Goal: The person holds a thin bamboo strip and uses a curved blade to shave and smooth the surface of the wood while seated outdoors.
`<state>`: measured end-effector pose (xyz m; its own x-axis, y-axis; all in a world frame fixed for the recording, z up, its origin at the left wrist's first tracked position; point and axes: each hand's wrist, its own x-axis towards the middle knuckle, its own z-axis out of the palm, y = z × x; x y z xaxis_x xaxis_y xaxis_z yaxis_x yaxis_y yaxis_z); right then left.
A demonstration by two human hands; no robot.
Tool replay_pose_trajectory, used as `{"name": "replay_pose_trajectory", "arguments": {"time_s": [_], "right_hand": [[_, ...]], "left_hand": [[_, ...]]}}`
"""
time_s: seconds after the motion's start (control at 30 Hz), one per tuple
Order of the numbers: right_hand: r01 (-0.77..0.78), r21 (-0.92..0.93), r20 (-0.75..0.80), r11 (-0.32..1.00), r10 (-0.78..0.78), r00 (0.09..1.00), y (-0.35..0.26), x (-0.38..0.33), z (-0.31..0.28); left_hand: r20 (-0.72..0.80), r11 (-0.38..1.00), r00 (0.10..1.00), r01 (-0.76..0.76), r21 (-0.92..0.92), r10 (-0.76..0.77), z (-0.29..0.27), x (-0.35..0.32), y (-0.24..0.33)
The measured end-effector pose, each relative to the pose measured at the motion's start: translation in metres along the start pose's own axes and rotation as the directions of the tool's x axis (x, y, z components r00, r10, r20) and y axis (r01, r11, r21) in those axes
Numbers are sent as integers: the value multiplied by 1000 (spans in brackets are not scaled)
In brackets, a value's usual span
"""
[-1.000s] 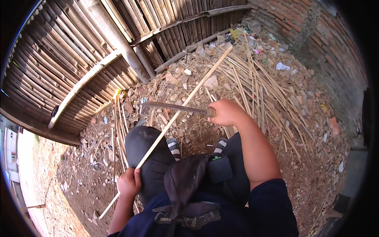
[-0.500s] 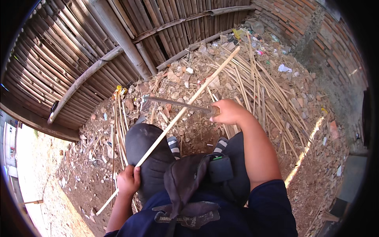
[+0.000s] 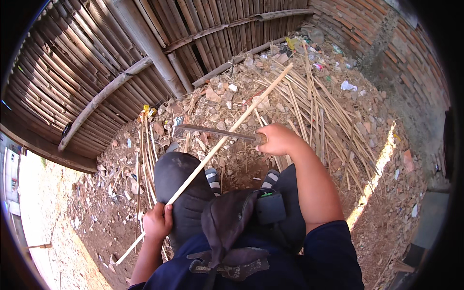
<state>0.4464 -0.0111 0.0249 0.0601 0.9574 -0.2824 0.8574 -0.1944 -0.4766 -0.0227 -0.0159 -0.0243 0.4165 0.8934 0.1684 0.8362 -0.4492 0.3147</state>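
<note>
A long pale bamboo strip (image 3: 209,158) slants from the lower left up to the far right, lying across my left thigh. My left hand (image 3: 158,222) is closed round it near its lower end, which sticks out past the wrist. My right hand (image 3: 277,139) grips the handle of a machete (image 3: 212,130). Its dark blade points left and crosses the strip beyond my knees, in contact with it as far as I can see. Part of the handle is hidden inside my fingers.
Many bamboo strips (image 3: 333,128) lie in a heap at the right, and a few more strips (image 3: 145,159) at the left. Rubble and litter cover the ground. A bamboo-slat wall (image 3: 106,63) stands at the far left, a brick wall (image 3: 411,53) at the right.
The strip has slid slightly back toward my left hand's side and its far end sits lower. The machete blade meets it a little farther along, its tip slightly lower.
</note>
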Motion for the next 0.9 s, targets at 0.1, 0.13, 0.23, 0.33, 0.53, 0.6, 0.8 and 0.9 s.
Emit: {"name": "replay_pose_trajectory", "arguments": {"time_s": [0.1,0.13,0.23,0.33,0.53,0.6,0.8,0.9], "right_hand": [[-230,139,3,963,232,973,18,6,-18],[-241,127,-105,962,255,961,34,9,-16],[-269,205,-146,941,301,942,35,8,-15],[-167,60,-139,984,174,975,20,6,-3],[-67,-15,27,998,67,997,-3,1,-3],[-110,-8,-24,994,110,994,16,7,-5],[-230,114,-140,967,245,959,28,7,-12],[-182,85,-129,980,192,973,18,7,-2]], "left_hand": [[-13,1000,1000,-5,20,5,1,3,3],[-19,1000,1000,-11,19,11,-1,5,6],[8,1000,1000,6,27,-6,-3,5,8],[5,1000,1000,-13,26,13,-3,4,7],[3,1000,1000,2,0,-2,-2,1,2],[3,1000,1000,1,9,-1,-1,3,4],[-3,1000,1000,-2,25,2,-4,5,7],[-11,1000,1000,-10,21,10,-3,3,5]]}}
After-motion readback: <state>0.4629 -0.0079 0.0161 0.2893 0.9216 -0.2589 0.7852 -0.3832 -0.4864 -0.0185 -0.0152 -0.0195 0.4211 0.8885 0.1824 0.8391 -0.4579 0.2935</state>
